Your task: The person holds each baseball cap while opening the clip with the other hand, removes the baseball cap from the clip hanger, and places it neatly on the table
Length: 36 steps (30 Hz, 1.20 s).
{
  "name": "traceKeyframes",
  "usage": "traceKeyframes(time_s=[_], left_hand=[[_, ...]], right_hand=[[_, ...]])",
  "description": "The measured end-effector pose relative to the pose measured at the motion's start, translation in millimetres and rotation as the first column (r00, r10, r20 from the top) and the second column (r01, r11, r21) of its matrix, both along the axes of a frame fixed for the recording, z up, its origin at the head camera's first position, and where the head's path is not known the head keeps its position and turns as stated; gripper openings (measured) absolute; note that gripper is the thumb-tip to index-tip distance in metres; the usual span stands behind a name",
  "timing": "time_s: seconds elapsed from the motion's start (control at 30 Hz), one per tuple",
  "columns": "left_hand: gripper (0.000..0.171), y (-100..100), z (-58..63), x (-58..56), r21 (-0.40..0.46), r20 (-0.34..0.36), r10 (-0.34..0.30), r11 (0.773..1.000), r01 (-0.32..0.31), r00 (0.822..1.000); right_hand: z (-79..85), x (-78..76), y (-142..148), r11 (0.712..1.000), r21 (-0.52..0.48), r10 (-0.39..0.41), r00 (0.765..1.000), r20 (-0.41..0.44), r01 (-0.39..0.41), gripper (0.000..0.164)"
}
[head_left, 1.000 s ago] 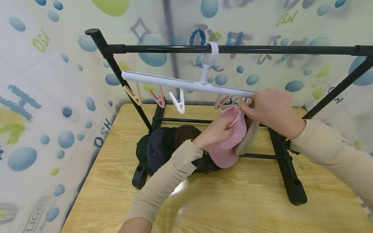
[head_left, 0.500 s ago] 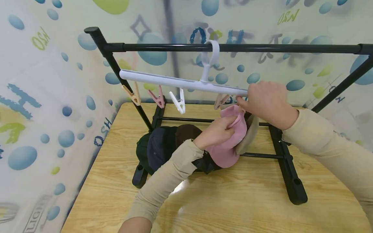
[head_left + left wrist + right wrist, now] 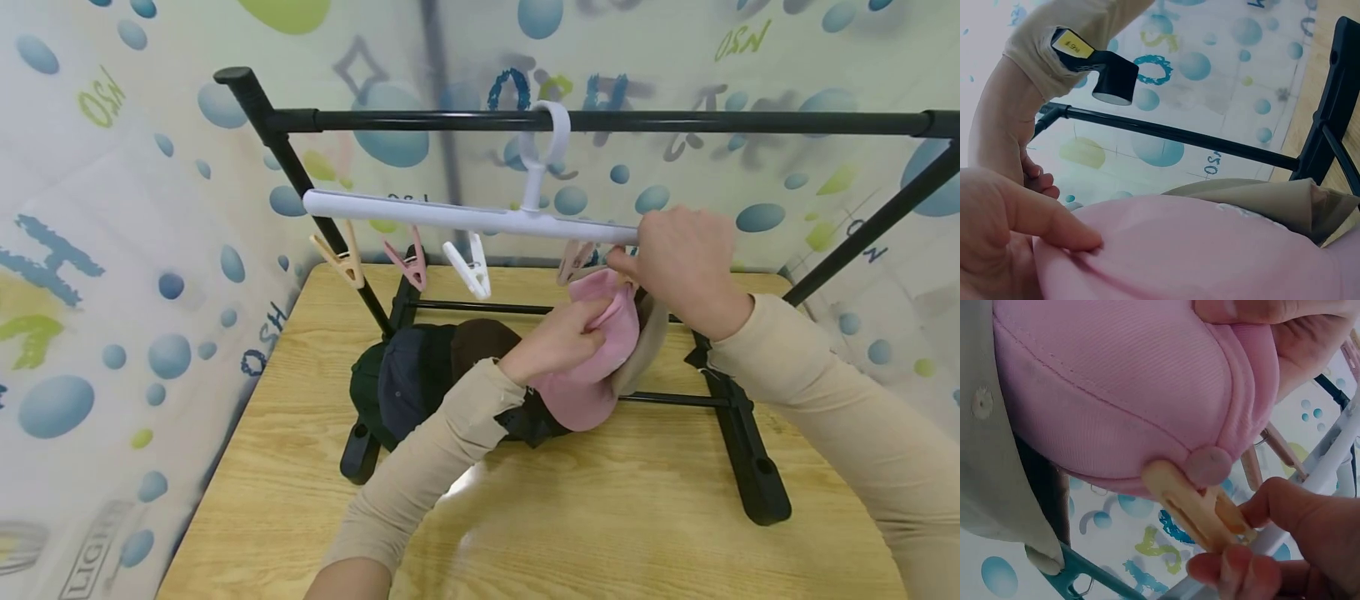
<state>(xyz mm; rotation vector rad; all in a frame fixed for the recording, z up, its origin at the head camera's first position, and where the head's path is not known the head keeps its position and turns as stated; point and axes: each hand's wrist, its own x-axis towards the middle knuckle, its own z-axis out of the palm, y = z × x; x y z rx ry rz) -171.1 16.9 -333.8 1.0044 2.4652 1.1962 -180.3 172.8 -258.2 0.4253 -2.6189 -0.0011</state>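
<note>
A pink cap (image 3: 600,358) hangs below the right part of the white hanger (image 3: 442,217), pinched by my left hand (image 3: 558,337) between thumb and fingers. My right hand (image 3: 686,262) is at the hanger's right end. In the right wrist view it pinches a beige clothespin (image 3: 1194,506), whose tip lies against the cap's crown beside the fabric button (image 3: 1209,465). Whether the clothespin has clamped the fabric I cannot tell. Behind the pink cap is a beige cap (image 3: 647,342), partly hidden. A pale pink clothespin (image 3: 573,260) hangs just left of my right hand.
The hanger hooks over the black rack's top bar (image 3: 712,122). Free-hanging clothespins are tan (image 3: 341,257), pink (image 3: 408,260) and white (image 3: 470,267). Several dark caps (image 3: 412,375) lie in a row on the wooden table (image 3: 600,517), between the rack's feet (image 3: 761,483).
My right hand has shifted slightly left and up along the hanger. The hanger's left end has turned a little, and its clothespins have swung. My left hand stays on the pink cap.
</note>
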Motion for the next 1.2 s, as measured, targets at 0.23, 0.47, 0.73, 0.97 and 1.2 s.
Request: traceKeyframes(time_s=[0.23, 0.47, 0.73, 0.97, 1.2], left_hand=[[0.033, 0, -3.6, 0.6, 0.001, 0.026, 0.011, 1.000, -0.011, 1.000], [0.005, 0, -11.0, 3.7, -0.032, 0.077, 0.071, 0.997, -0.068, 0.995], [0.053, -9, -25.2, 3.5, 0.141, 0.196, 0.093, 0.982, -0.122, 0.976], [0.050, -22, -34.3, 6.3, 0.264, 0.279, 0.127, 0.943, -0.204, 0.952], [0.043, -40, -41.2, 6.7, 0.342, 0.316, 0.267, 0.863, -0.372, 0.910]], right_hand=[[-6.0, -0.9, 1, 0.998, 0.002, -0.060, 0.985, -0.165, 0.061, 0.060], [-3.3, -7.3, 10, 0.966, -0.038, -0.259, 0.963, -0.071, 0.257, 0.062], [-0.4, -8.5, 24, 0.959, -0.069, -0.279, 0.959, -0.046, 0.276, 0.059], [2.6, -6.8, 34, 0.955, -0.104, -0.278, 0.960, -0.003, 0.277, 0.060], [2.3, -7.5, 40, 0.959, -0.104, -0.267, 0.964, -0.001, 0.265, 0.062]])
